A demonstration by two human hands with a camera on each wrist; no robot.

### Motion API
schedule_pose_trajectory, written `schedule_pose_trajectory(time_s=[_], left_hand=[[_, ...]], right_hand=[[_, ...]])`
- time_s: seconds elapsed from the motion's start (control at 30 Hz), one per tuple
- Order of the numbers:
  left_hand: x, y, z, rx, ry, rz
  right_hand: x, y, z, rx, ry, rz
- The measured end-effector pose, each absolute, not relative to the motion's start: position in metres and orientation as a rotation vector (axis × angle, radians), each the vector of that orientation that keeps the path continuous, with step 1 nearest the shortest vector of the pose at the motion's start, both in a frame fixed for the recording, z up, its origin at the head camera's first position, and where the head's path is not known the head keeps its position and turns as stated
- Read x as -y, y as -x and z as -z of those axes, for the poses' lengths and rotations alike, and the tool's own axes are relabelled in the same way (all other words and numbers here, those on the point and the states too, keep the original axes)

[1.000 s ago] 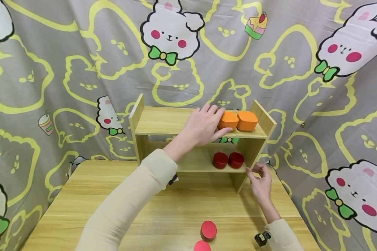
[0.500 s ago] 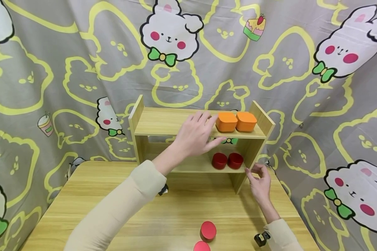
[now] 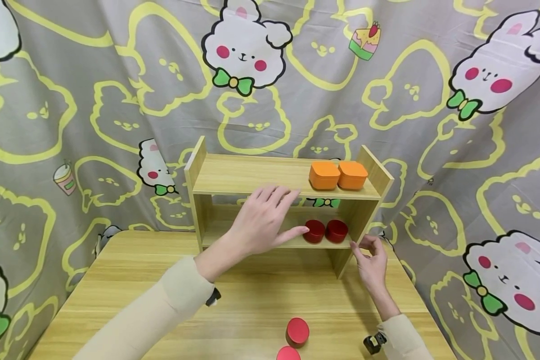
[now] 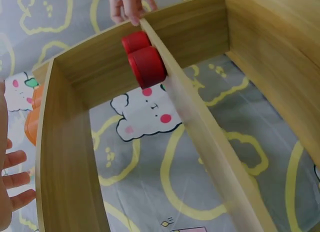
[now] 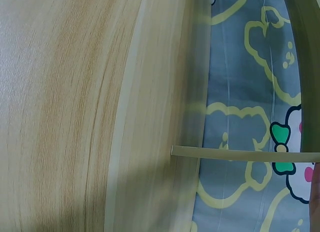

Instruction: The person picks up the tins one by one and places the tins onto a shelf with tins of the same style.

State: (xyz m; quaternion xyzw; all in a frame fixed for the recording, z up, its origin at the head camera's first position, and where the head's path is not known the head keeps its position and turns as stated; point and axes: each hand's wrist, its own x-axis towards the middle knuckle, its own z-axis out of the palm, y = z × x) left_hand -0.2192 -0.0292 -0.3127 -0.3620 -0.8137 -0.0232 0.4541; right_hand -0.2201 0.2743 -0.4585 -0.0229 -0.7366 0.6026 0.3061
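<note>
My left hand [image 3: 263,220] is in front of the wooden shelf [image 3: 252,170], fingers spread and holding nothing. Its thumb overlaps the left of two dark red round boxes [image 3: 316,232] on the lower board in the head view. Above them, two orange squarish boxes [image 3: 324,176] stand side by side at the right end of the top board. My right hand [image 3: 372,262] grips the shelf's right side panel, thumb at the front edge. In the left wrist view, the red boxes [image 4: 148,67] sit near that panel, with the right hand [image 4: 131,4] beyond.
Two more red round boxes, one [image 3: 297,330] behind the other [image 3: 288,354], stand on the wooden table [image 3: 130,285] near its front. A patterned curtain [image 3: 130,115] hangs close behind the shelf and along both sides.
My left hand has let go of the left orange box and moved down and left, away from the top board. The right hand keeps its place at the side panel.
</note>
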Motion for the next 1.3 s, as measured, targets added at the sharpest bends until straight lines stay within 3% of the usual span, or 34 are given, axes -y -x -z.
schedule_pose_trajectory(time_s=[0.57,1.3], left_hand=[[0.05,0.184,0.367,1.992,0.992,0.118],[0.056,0.143,0.478,2.242,1.151,0.154]], right_hand=[[-0.288,0.236,0.484,1.942,0.08,-1.578],[-0.275,0.221,0.462,1.944,0.024,-1.593]])
